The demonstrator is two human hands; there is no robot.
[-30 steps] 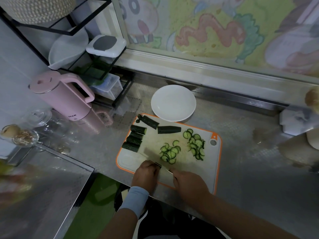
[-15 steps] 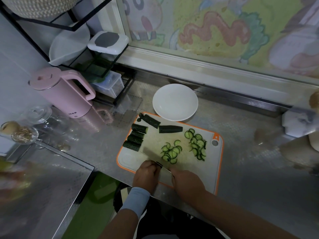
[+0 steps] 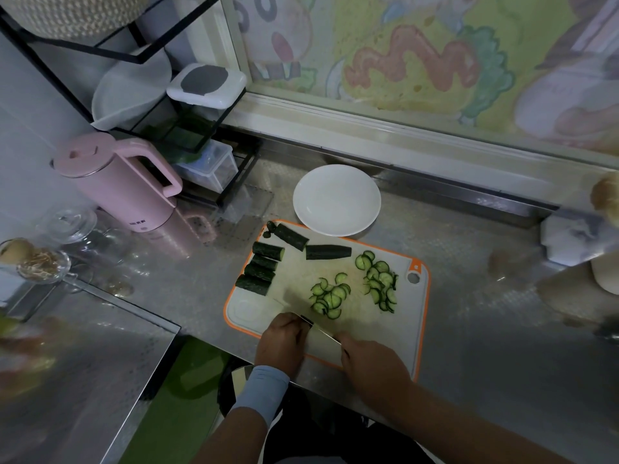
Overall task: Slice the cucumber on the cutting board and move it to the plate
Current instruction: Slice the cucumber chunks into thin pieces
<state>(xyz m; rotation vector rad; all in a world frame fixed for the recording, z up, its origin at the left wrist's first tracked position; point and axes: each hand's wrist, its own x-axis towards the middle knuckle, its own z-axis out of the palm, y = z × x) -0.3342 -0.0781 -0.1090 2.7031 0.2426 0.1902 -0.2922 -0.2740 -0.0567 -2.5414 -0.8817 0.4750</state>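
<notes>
Hardly a twitch since a moment ago: left hand stays curled on a dark cucumber stub at the cutting board's near edge, with the knife slanting alongside, right hand clamped on it, slices and plate straight beyond.

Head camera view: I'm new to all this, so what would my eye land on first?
Bright green cucumber slices lie in two piles on the orange-rimmed cutting board, dark uncut chunks at its left end. At its near edge the left hand and right hand meet over a knife. Behind sits a white plate; a pink kettle stands far left.
</notes>
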